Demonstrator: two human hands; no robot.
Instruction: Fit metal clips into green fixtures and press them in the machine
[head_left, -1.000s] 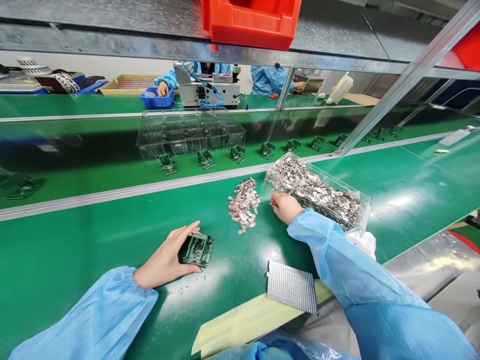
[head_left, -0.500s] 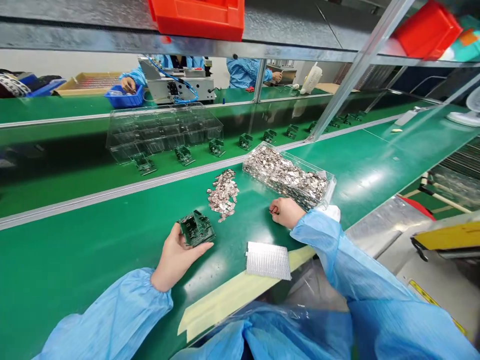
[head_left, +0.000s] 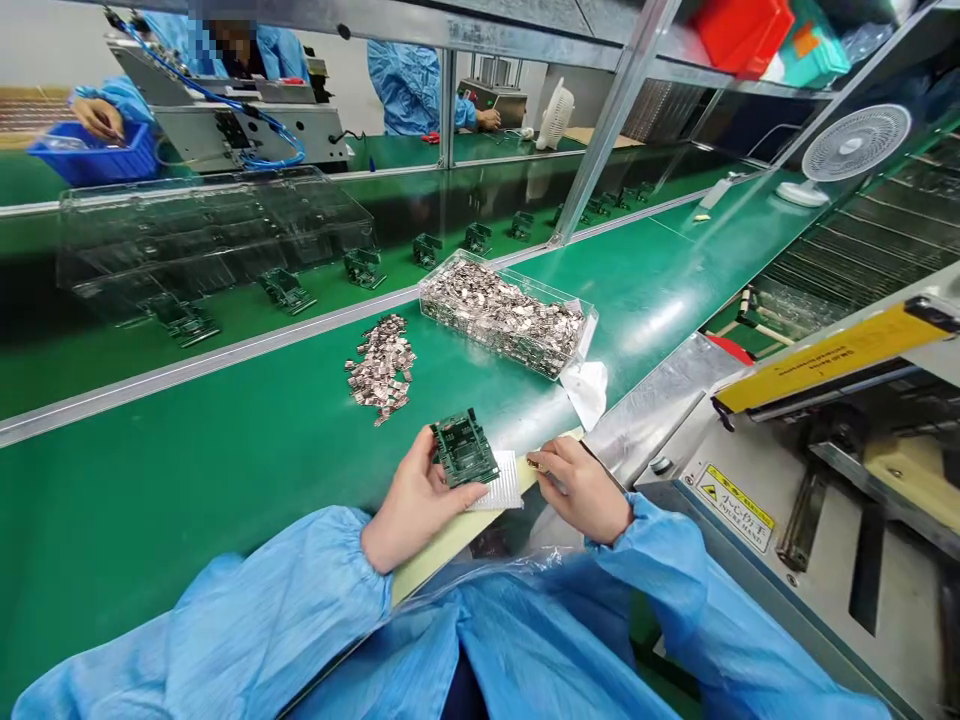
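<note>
My left hand (head_left: 409, 500) grips a small dark green board assembly (head_left: 464, 449), lifted just above the green bench near its front edge. My right hand (head_left: 581, 487) is closed in a pinch on a tiny metal piece (head_left: 534, 463), a short way right of the board. Under and between the hands lies a ribbed silver plate (head_left: 504, 491). Farther back, a loose heap of small metal clips (head_left: 380, 366) lies on the bench. To the right of the heap stands a clear tray full of the same clips (head_left: 507, 314).
A conveyor carries a row of green assemblies (head_left: 285, 289) and stacked clear trays (head_left: 210, 225). Beyond it, other people in blue coats work at a machine (head_left: 225, 120). To my right is a metal machine with a yellow warning label (head_left: 734, 493). A white fan (head_left: 847, 150) stands far right.
Both hands have drawn back toward me. The left hand lifted the green board from the bench and brought it right; the right hand left the clip tray with a small piece pinched.
</note>
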